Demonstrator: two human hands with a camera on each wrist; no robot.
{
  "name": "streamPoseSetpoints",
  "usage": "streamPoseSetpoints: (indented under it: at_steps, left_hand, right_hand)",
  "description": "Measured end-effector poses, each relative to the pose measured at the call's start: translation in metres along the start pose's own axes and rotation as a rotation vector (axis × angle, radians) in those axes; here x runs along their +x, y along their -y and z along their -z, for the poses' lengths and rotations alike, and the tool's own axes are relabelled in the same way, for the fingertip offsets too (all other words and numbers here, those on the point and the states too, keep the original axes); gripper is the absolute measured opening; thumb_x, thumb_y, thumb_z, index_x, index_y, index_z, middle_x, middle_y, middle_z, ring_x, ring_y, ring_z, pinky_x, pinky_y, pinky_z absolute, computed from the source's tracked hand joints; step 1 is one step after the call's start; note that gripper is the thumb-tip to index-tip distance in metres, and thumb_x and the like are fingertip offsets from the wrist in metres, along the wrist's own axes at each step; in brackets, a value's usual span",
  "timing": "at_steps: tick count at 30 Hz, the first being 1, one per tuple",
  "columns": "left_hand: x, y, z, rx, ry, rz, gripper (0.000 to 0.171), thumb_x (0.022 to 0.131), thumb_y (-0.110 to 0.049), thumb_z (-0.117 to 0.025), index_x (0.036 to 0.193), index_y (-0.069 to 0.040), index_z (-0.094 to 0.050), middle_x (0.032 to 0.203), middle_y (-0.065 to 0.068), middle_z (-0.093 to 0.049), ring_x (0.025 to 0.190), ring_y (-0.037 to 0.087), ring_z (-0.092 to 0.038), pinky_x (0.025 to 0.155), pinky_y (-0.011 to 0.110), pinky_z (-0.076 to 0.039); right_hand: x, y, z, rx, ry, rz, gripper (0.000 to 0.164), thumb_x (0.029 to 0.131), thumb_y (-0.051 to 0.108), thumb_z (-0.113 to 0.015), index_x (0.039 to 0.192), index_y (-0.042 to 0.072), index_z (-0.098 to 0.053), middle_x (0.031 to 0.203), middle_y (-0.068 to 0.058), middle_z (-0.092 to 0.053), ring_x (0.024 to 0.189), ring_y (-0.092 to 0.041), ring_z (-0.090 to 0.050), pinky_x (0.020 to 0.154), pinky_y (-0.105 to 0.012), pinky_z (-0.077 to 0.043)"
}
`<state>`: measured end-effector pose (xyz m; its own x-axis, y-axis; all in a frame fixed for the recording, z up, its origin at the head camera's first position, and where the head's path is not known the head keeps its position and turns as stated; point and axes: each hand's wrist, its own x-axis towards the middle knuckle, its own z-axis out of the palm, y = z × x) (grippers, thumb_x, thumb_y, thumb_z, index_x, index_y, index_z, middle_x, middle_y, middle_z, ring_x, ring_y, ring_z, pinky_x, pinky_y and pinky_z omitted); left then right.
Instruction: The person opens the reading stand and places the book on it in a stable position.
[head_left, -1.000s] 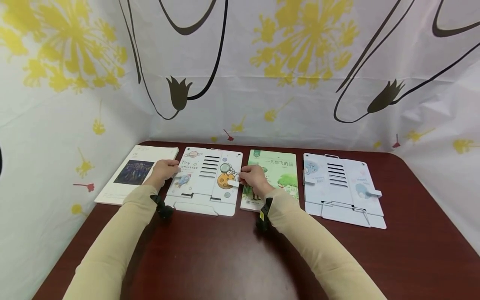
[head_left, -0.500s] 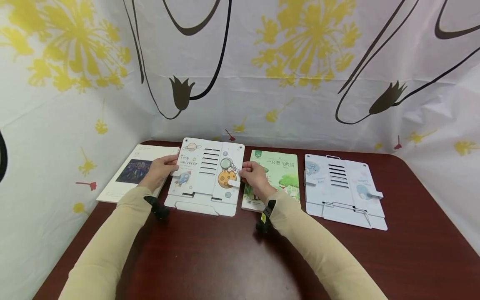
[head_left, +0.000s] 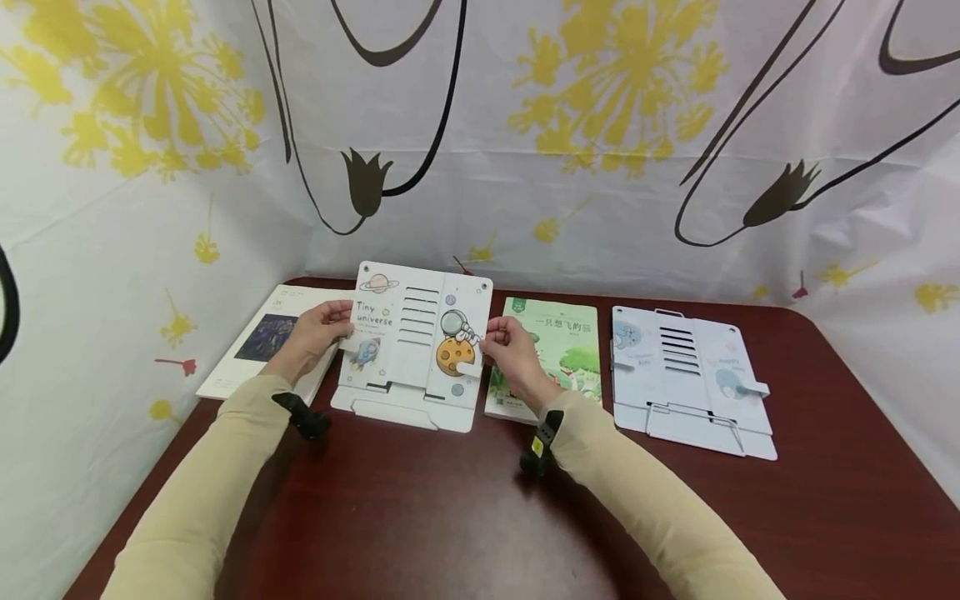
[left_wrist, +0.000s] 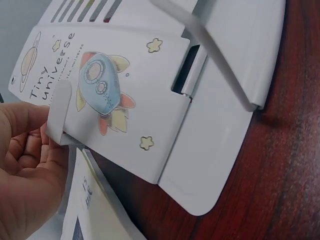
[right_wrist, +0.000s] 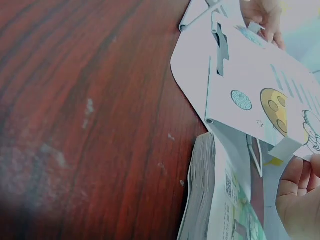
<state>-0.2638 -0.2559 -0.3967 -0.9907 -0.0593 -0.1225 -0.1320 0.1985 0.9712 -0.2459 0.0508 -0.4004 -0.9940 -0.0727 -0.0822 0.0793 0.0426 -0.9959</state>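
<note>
Since the book stand (head_left: pixel 408 367) is tilted, its front edge on the tabletop (head_left: pixel 420 508), your left hand (head_left: pixel 309 335) and right hand (head_left: pixel 516 358) pinch opposite sides with curled fingers, likely for balance, between the white book (head_left: pixel 242 367) and green book (head_left: pixel 561 333).

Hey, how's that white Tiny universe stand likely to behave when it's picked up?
The Tiny universe stand is probably stiff, since its raised panel shows no sag. It may fold or swing when lifted, because a hinge seems to join panel and base. Its smooth-looking faces could be slippery.
</note>
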Motion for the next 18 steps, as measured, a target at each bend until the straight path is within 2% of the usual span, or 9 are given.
streamPoseSetpoints:
  at_steps: [9,18]
  left_hand:
    - [-0.008,-0.008,0.003,-0.006,0.013,-0.017,0.045,0.09,0.004,-0.054,0.132,0.006,-0.038,0.102,-0.002,-0.048,0.087,0.002,-0.05,0.074,0.012,-0.046]
    - [-0.017,-0.011,0.011,0.024,0.066,-0.035,0.036,0.087,0.004,-0.051,0.122,0.003,-0.041,0.1,0.001,-0.047,0.089,0.007,-0.049,0.076,0.015,-0.046]
  right_hand:
    - [-0.009,0.006,-0.001,0.012,0.004,0.058,0.019,0.088,-0.009,-0.054,0.104,0.0,-0.05,0.095,-0.015,-0.053,0.076,-0.012,-0.05,0.073,-0.03,-0.049]
    - [-0.023,0.007,-0.003,-0.056,0.003,0.152,0.017,0.088,-0.006,-0.056,0.104,0.001,-0.052,0.094,-0.011,-0.053,0.079,-0.015,-0.049,0.071,-0.025,-0.051]
